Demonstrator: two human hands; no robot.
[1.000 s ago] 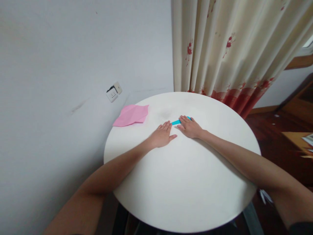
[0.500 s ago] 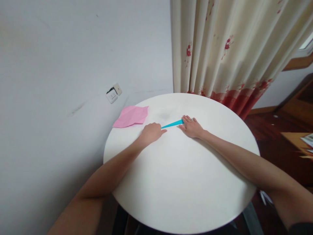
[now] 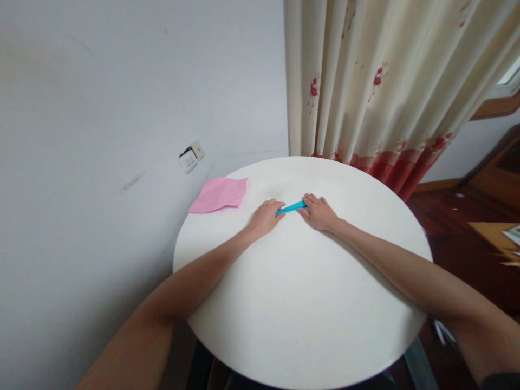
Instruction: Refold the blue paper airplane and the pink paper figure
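Note:
A narrow strip of folded blue paper (image 3: 293,207) lies on the round white table (image 3: 304,292), between my two hands. My left hand (image 3: 266,216) is closed at the strip's left end, with thumb and fingers on either side of it. My right hand (image 3: 319,213) lies flat over the strip's other end, fingers stretched out and thumb held apart on the near side. Part of the strip under the right hand is hidden.
A creased sheet of pink paper (image 3: 219,195) lies at the table's far left edge. Close by on the wall is a socket (image 3: 188,161). A cream curtain with red flowers (image 3: 365,97) hangs behind the table.
My left hand has slid right along the blue strip, towards my right hand, and now covers the left end differently, with its fingers raised around it. My right hand stays in place.

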